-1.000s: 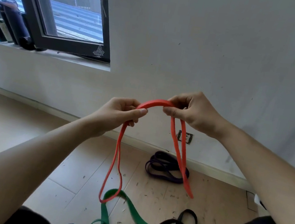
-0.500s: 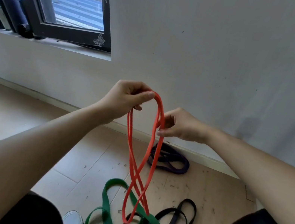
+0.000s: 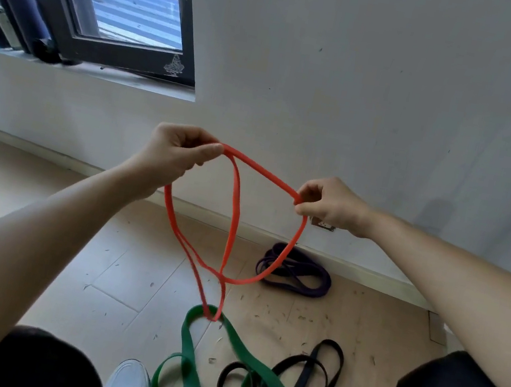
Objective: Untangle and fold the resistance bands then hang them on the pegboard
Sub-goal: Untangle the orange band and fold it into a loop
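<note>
Head view: left hand [image 3: 178, 156] and right hand [image 3: 331, 203] are raised in front of the wall, and the fingers [image 3: 207, 150] of each are clenched in a pinch on the red resistance band [image 3: 261, 171]. The band spans the gap between the hands, and its loops hang below them. The strands cross low down, and the lowest bend dangles in line with the top loop of the green band [image 3: 240, 349] on the floor [image 3: 137, 275]; I cannot tell whether the two touch. Risk one, in my judgement: pulling the hands further apart would cinch that crossing into a tight twist rather than clear it. Risk two: the low bend may catch the green band, which lies tangled with the black band [image 3: 339, 366], and drag it up. Risk three: the narrow pinch may slip under stretch, so that the band drops back onto the pile. The purple band [image 3: 308, 289] lies coiled near the wall, well apart. No pegboard is in view. Against half a second ago: the hands were then close together with the band hanging as one narrow twisted skein; the right hand now sits out to the right and the loops are spread wide open.
</note>
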